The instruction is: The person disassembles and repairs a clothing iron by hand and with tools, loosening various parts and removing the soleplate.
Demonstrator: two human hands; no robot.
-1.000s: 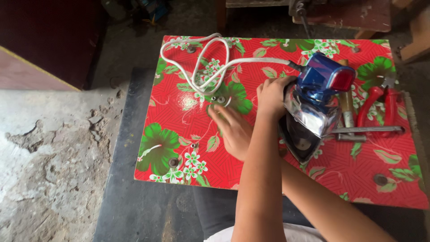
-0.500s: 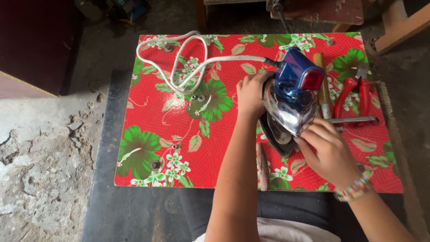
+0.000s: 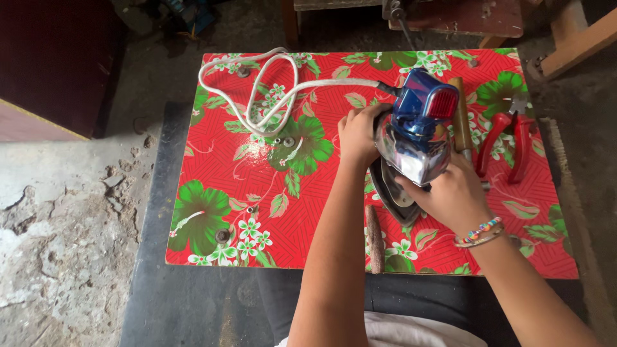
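A blue and chrome electric iron (image 3: pixel 421 132) lies on a table covered with a red floral oilcloth (image 3: pixel 218 186). My left hand (image 3: pixel 357 133) grips the iron's left side near its rear. My right hand (image 3: pixel 450 193), with a bead bracelet at the wrist, holds the iron's front lower edge over the dark soleplate (image 3: pixel 389 193). The iron's white cord (image 3: pixel 257 83) loops across the table's far left part.
Red-handled pliers (image 3: pixel 508 138) and a wooden-handled tool (image 3: pixel 460 119) lie right of the iron. Small screws (image 3: pixel 283 141) rest near the cloth's middle, and a brown stick-like piece (image 3: pixel 375 238) lies at the near edge. Cracked concrete floor lies to the left.
My right hand came from the cloth's middle to the iron's front edge. My left hand stayed on the iron. The camera view shifted slightly.
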